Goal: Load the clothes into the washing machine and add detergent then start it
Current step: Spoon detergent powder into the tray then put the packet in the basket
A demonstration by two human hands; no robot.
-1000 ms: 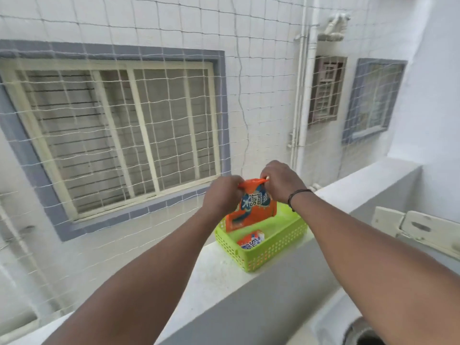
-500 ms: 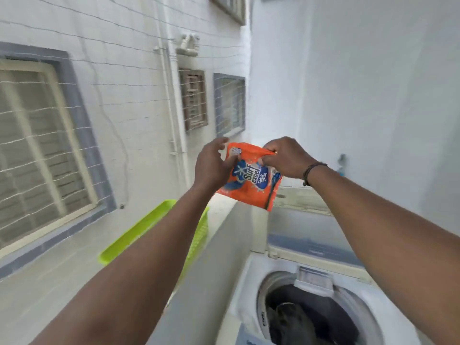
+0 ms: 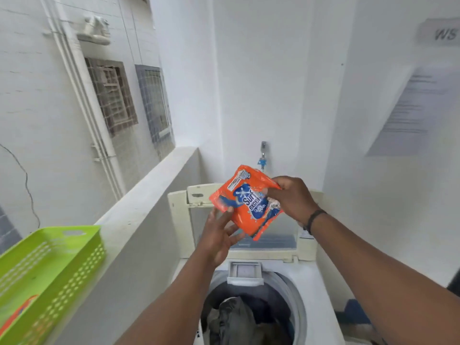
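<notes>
An orange detergent pouch [image 3: 245, 202] with a blue label hangs above the open top-loading washing machine [image 3: 313, 277]. My right hand [image 3: 290, 197] pinches its upper right corner. Beneath it, my left hand [image 3: 219, 235] supports its lower left edge with the fingers spread. Dark and grey clothes [image 3: 236, 319] lie in the drum. The machine's lid [image 3: 181, 215] stands raised at the back. A small detergent tray [image 3: 245, 272] sits at the drum's rear rim.
A lime green basket [image 3: 57, 260] holding another orange pouch [image 3: 17, 317] stands on the grey parapet ledge [image 3: 139, 202] at the left. A water tap [image 3: 262, 155] is on the white wall behind the machine. Papers hang on the right wall.
The pouch has come out of the green basket and moved right, over the washer. My view swung right and down. My left hand shifted from the pouch's top to its underside.
</notes>
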